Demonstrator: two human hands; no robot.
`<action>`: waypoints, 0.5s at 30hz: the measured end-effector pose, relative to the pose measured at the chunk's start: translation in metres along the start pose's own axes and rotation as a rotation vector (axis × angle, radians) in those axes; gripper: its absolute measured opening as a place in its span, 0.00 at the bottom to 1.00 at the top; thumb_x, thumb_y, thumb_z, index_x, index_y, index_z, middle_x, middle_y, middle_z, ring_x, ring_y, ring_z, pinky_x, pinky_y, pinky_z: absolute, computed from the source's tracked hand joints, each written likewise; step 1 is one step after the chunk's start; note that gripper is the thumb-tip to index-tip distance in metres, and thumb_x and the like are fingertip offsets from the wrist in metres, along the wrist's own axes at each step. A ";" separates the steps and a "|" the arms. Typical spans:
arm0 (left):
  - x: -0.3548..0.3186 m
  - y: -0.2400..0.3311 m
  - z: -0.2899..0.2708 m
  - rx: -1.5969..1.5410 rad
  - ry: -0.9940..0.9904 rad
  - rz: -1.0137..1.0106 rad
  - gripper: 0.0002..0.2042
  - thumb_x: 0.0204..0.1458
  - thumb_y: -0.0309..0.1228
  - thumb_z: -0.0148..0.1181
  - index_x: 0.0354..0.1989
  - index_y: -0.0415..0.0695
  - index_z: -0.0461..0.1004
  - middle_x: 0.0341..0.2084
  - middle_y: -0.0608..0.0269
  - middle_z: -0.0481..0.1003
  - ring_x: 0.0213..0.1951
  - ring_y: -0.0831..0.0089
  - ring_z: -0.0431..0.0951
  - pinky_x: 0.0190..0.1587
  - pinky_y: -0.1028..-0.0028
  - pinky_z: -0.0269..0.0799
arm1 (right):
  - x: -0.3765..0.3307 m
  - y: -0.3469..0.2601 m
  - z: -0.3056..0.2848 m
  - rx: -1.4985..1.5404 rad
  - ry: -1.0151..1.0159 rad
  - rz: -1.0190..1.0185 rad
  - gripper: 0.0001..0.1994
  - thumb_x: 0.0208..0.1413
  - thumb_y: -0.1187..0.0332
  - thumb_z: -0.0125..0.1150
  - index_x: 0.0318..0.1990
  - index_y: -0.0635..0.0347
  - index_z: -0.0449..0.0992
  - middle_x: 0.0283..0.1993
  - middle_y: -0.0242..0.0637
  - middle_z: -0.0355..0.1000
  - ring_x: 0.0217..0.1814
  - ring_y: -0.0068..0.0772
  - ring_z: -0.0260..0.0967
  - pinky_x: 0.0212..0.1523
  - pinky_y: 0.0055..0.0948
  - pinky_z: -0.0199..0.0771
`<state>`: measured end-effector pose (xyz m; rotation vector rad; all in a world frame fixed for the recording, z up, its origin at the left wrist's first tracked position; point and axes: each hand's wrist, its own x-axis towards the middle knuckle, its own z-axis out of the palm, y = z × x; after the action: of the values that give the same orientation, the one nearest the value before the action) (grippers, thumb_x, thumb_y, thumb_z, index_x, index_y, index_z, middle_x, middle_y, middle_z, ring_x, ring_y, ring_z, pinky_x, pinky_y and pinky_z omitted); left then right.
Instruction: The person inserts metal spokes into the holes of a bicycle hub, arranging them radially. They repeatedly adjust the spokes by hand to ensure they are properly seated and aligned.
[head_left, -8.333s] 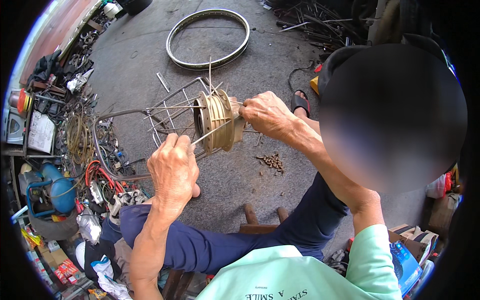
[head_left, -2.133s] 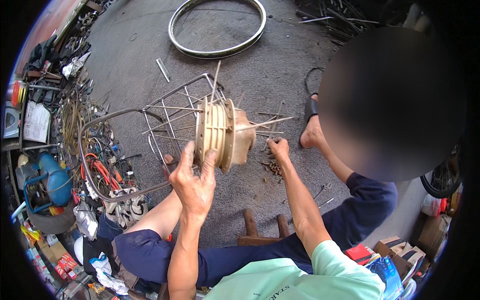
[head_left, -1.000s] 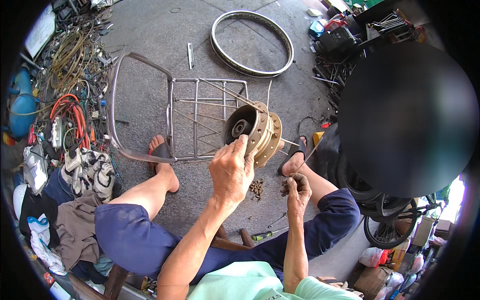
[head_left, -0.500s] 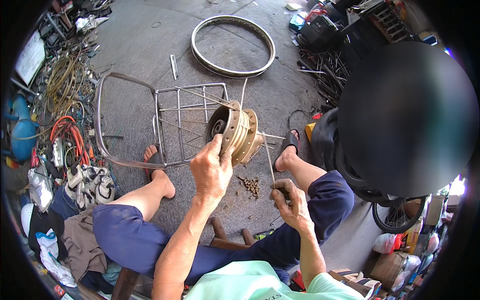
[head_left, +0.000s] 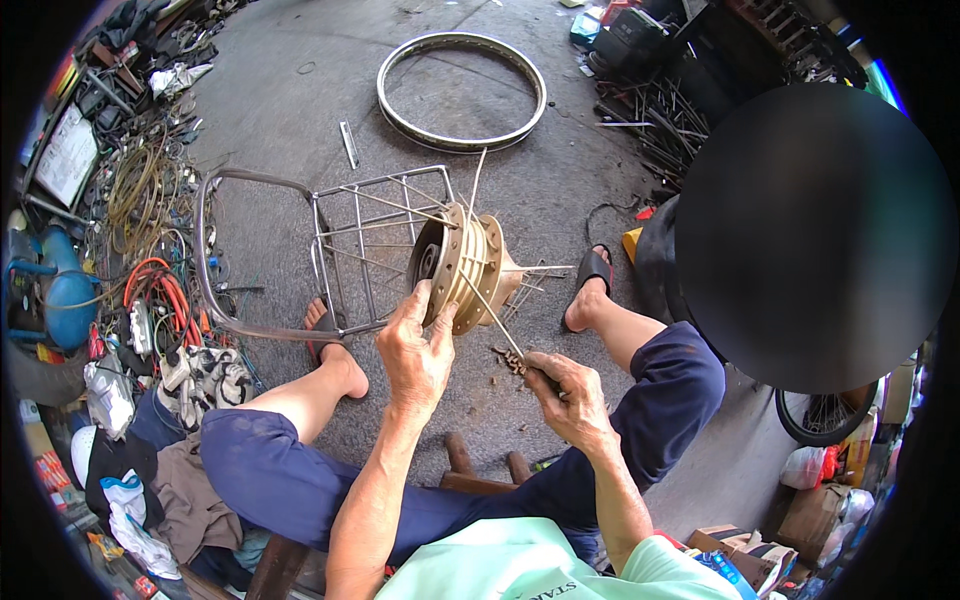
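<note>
The left hand (head_left: pixel 415 358) keeps a closed grip on the gold wheel hub (head_left: pixel 462 262), while the right hand (head_left: pixel 568 392) pinches a thin spoke (head_left: pixel 490 312) running up into the hub's flange.

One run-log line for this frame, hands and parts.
left hand: grips wheel hub | right hand: pinches spoke at hub flange | rim: on ground

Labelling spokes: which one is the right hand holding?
The long spoke running from the right hand up into the hub flange; the others jut free, untouched.
</note>
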<state>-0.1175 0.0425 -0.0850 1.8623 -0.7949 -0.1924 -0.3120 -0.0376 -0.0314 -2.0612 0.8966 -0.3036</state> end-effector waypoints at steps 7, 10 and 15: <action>-0.005 -0.005 0.003 0.002 0.047 0.036 0.17 0.51 0.26 0.69 0.49 0.35 0.78 0.35 0.45 0.81 0.37 0.54 0.83 0.39 0.63 0.80 | -0.008 0.006 0.001 0.065 -0.023 0.032 0.09 0.58 0.78 0.62 0.45 0.68 0.79 0.32 0.43 0.78 0.31 0.34 0.78 0.33 0.30 0.76; -0.004 -0.005 0.000 0.028 0.031 0.056 0.19 0.52 0.27 0.69 0.51 0.32 0.76 0.39 0.42 0.81 0.40 0.54 0.84 0.42 0.65 0.79 | -0.005 0.006 0.009 0.094 0.010 0.018 0.09 0.58 0.78 0.62 0.46 0.66 0.80 0.31 0.40 0.77 0.29 0.30 0.76 0.31 0.27 0.74; -0.003 -0.003 0.001 -0.017 0.033 0.006 0.18 0.51 0.25 0.69 0.51 0.34 0.77 0.38 0.45 0.81 0.39 0.56 0.84 0.41 0.65 0.80 | 0.000 0.011 0.013 0.076 0.056 0.036 0.10 0.55 0.79 0.64 0.45 0.64 0.80 0.31 0.41 0.76 0.30 0.31 0.75 0.31 0.27 0.73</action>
<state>-0.1189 0.0441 -0.0886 1.8421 -0.7742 -0.1642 -0.3111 -0.0341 -0.0484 -1.9729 0.9410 -0.3722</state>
